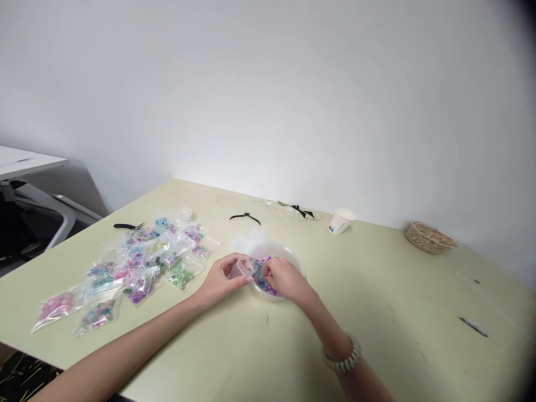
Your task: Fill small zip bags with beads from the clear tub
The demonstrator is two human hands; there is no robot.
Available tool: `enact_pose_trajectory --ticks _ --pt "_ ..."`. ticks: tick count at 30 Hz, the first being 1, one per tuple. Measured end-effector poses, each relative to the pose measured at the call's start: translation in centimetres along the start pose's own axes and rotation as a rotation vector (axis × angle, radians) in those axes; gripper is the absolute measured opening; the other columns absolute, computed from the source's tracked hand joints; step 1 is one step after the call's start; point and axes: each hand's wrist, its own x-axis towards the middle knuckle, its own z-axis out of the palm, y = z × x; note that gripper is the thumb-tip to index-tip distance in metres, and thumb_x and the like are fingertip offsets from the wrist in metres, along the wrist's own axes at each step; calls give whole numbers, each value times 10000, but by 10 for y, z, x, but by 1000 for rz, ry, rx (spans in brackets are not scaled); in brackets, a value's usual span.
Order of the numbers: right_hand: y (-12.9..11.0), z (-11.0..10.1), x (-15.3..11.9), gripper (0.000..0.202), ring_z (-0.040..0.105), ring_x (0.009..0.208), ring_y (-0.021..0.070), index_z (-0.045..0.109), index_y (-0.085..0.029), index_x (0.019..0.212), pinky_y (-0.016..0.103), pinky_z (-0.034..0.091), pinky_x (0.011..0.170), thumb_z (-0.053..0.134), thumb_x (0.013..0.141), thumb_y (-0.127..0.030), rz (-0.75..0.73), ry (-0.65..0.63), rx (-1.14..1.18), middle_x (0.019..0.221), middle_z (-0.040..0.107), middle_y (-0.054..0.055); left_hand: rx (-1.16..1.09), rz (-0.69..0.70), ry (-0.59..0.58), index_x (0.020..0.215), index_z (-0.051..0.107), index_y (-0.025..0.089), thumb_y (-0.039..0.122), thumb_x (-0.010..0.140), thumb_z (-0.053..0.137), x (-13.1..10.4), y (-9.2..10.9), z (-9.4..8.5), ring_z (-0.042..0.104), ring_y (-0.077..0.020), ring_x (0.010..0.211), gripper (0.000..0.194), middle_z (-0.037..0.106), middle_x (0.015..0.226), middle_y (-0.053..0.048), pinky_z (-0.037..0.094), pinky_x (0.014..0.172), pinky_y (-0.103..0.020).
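My left hand is closed round a small clear plastic box, held tilted at the left rim of a round translucent bowl. Purple, pink and teal beads cover the bottom of the bowl. Over the bowl's right half, my right hand reaches in with its fingers curled together just above the beads. Whatever is between those fingertips is hidden. To the left of my left hand lies a spread of clear zip bags, among them one with green beads and one with pink beads.
Black-handled pliers lie beyond the bags, and a second black pair of pliers behind the bowl. Black scraps, a white paper cup and a tub of tan bits stand along the wall. A dark pen-like object lies far right.
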Motion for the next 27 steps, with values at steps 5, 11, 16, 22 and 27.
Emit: enact_pose_trajectory --ticks 5,11,16,22,27 --pt "-1 0 -1 154 565 742 161 638 -147 765 237 345 620 509 762 -63 -19 46 -20 762 638 57 19 8 4 890 643 156 418 610 765 0 1 0 580 -189 820 403 643 833 -43 421 758 -282" --pt "-7 -11 0 88 574 766 158 631 -157 782 274 406 729 560 805 -110 -139 351 224 819 652 54 40 6 0 854 637 159 448 618 751 -1 3 -1 584 -203 832 391 648 850 -52 430 768 -302" --pt "-21 -28 -8 76 579 713 133 631 -172 785 240 443 652 573 804 -127 -284 483 500 788 646 27 33 7 -2 890 636 155 442 617 754 -1 3 -1 594 -208 836 413 663 870 -58 439 772 -304" --pt "-35 -30 -15 79 579 711 123 649 -176 777 224 441 631 585 817 -154 -373 464 558 778 641 20 21 7 -18 941 643 155 420 625 753 -1 4 0 603 -224 884 427 681 941 -75 445 790 -313" --pt "-36 -25 -13 114 583 735 128 669 -182 792 231 442 645 569 831 -141 -422 416 511 810 650 28 54 34 -32 946 640 153 375 651 742 -1 5 0 602 -223 907 383 684 952 -77 439 816 -321"
